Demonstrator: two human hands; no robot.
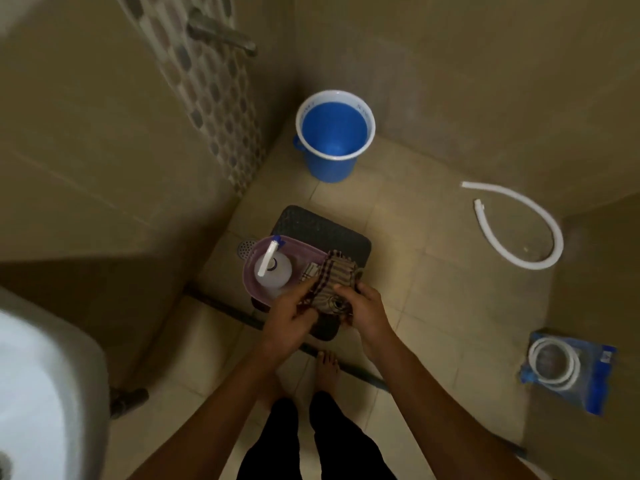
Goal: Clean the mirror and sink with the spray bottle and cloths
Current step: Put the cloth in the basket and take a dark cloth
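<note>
Fingers of left hand [291, 317] and right hand [363, 315] curled, both gripping checked cloth [330, 284] between them, above near end of purple tray [250, 271]. Spray bottle [272, 268] upright in tray, just left of cloth. Tray on dark stool [332, 230]. Sink [41, 386] near left. Blue bucket [334, 136] far.

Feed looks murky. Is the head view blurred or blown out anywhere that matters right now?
Head view: dim, yellowish light; sink at lower left is overexposed and smeared; wide-angle bends the walls. Both hands, left hand and right hand, on the checked cloth read clearly enough.
</note>
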